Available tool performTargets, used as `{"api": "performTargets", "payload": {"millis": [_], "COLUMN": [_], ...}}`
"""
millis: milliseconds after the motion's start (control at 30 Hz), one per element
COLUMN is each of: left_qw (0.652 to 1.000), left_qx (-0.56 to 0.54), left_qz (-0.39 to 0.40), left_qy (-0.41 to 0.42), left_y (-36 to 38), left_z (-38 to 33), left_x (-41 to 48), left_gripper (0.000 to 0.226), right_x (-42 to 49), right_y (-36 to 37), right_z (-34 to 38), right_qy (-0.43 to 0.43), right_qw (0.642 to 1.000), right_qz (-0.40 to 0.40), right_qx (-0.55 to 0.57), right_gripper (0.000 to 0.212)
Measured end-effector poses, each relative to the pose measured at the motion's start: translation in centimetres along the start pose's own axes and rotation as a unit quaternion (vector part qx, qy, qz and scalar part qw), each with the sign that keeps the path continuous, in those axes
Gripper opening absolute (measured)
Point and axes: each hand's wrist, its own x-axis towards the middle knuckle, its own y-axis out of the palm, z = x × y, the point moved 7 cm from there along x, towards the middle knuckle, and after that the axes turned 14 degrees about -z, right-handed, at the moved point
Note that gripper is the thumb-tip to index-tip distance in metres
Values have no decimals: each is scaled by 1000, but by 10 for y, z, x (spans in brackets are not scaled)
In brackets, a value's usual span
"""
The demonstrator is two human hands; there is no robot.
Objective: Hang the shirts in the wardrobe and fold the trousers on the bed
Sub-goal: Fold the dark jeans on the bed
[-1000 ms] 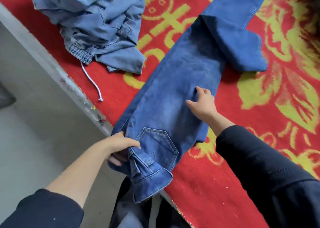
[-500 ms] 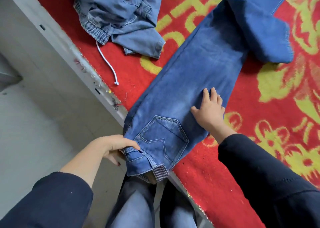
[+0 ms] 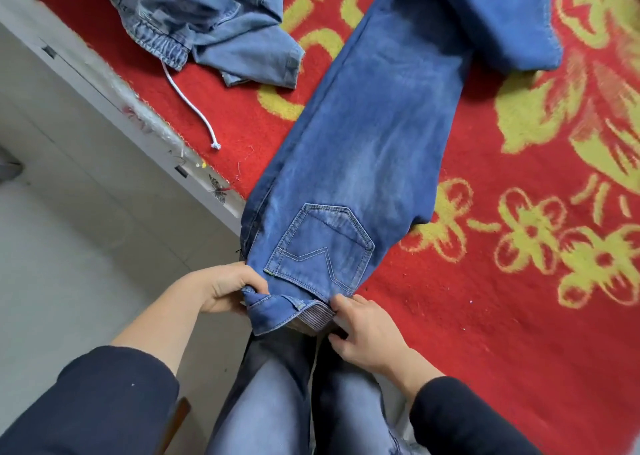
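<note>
Waist end of the jeans (image 3: 374, 136) is where the fold starts. Left hand (image 3: 225, 290) is clenched round the near-left corner of the waistband (image 3: 294, 311), thumb on top, denim bunched in the grip. Right hand (image 3: 370, 340) has its fingers curled onto the other corner, which looks like a pinch right where the striped lining has flipped out. The jeans lie flat on the bed (image 3: 450, 333), running away from both hands, back pocket (image 3: 322, 246) facing up just past the knuckles and the waist hanging off the edge.

If it were me, I'd level both corners and pull the band taut between the hands first. The left corner's scrunched, and that'd get baked into the fold. Then carry the waist away toward the hems in one go. Heads up: far beyond the right hand, one leg end (image 3: 512, 25) is flopped sideways, so I'd flatten that before stacking anything on it.

Surroundings: left of the left hand is grey floor (image 3: 62, 246), then the pale bed rail (image 3: 104, 84). Out beyond that hand a crumpled paler pair (image 3: 214, 14) sits unfolded, white drawstring (image 3: 188, 104) trailing. Off to the right hand's side it's all red blanket (image 3: 554, 125) with yellow flowers. It looks fuzzy and probably grippy, so lift rather than drag. No wardrobe or shirts in shot.
</note>
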Motion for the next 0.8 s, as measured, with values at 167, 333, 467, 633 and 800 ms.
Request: {"api": "performTargets", "payload": {"millis": [167, 333, 467, 633, 800], "left_qw": [998, 995, 992, 982, 978], "left_qx": [-28, -41, -53, -17, -105], "left_qz": [51, 71, 29, -62, -90], "left_qy": [20, 64, 113, 179, 158], "left_y": [13, 43, 38, 20, 8], "left_z": [7, 6, 6, 4, 22], "left_x": [-12, -40, -45, -47, -49], "left_gripper": [37, 17, 8, 49, 30], "right_x": [-16, -15, -30, -65, -75], "right_y": [11, 7, 10, 42, 83], "right_z": [-4, -4, 19, 22, 70], "right_qy": [28, 72, -3, 348, 333], "right_qw": [993, 977, 989, 868, 863], "right_qz": [-101, -128, -110, -201, -96], "right_qx": [46, 156, 101, 292, 368], "right_gripper": [44, 26, 31, 28, 15]}}
